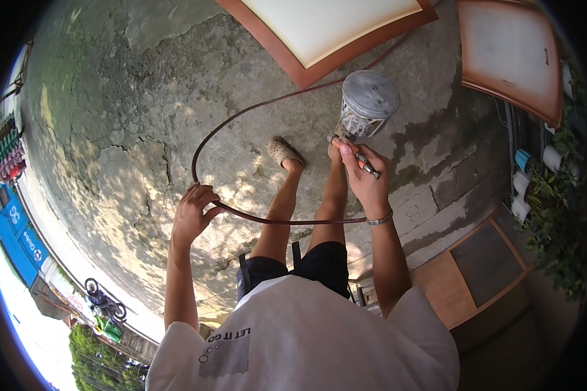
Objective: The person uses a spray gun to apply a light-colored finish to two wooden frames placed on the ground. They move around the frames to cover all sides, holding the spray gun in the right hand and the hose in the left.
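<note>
My right hand point(370, 179) is closed round a spray gun point(365, 163) with metal and orange-brown parts. Just beyond it appears a lidded, paint-streaked grey metal can point(370, 98); I cannot tell whether it is joined to the gun. Off to the left, my left hand point(195, 205) grips a dark reddish hose point(287, 222), with the thumb and fingers about it. From there the hose runs across in front of my legs to my right wrist, where its end is hidden. Its other length curves away over the ground toward a white panel with a brown border point(332, 32).
A second brown-edged white panel point(510, 55) stands at the far right. Near my right elbow is a wooden frame with a dark inset point(486, 264). Potted plants point(554, 208) line the right side. Cracked, stained concrete point(130, 130) lies underfoot; a motorcycle point(104, 300) is parked at left.
</note>
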A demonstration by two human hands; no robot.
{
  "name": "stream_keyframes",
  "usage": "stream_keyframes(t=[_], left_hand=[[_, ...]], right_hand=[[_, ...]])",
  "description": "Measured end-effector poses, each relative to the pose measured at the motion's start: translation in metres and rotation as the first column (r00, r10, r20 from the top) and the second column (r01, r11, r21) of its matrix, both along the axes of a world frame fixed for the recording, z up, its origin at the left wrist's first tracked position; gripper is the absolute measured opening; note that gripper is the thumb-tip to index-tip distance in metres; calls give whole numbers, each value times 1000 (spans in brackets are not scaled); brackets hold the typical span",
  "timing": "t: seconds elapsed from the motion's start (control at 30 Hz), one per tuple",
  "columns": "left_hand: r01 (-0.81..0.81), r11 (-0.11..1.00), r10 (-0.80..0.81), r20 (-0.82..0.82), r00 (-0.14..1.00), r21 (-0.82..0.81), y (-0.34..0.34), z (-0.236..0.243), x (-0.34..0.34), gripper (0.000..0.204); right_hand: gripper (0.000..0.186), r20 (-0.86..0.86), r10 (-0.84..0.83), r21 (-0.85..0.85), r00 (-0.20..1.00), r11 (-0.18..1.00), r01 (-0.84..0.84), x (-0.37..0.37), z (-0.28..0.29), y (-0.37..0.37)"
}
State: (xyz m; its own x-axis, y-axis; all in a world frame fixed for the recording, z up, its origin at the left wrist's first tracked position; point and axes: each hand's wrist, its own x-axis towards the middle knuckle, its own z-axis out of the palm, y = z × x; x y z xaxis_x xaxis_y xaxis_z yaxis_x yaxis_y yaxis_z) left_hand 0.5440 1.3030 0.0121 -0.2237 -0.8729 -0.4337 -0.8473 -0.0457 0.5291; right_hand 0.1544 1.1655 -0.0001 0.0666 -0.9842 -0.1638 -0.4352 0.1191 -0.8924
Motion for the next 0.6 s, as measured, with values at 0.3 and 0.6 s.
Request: stream_keyframes(t=[0.3,0.6], left_hand=[[-29,999,29,-20,999,-28,4,3,-3,32],[-56,998,54,-48,997,-35,0,6,-9,29]], right_hand=[[38,-97,-193,-9,976,981,193,-28,-32,-49],[33,-306,-487,-254,818,870,423,-71,-33,-122]])
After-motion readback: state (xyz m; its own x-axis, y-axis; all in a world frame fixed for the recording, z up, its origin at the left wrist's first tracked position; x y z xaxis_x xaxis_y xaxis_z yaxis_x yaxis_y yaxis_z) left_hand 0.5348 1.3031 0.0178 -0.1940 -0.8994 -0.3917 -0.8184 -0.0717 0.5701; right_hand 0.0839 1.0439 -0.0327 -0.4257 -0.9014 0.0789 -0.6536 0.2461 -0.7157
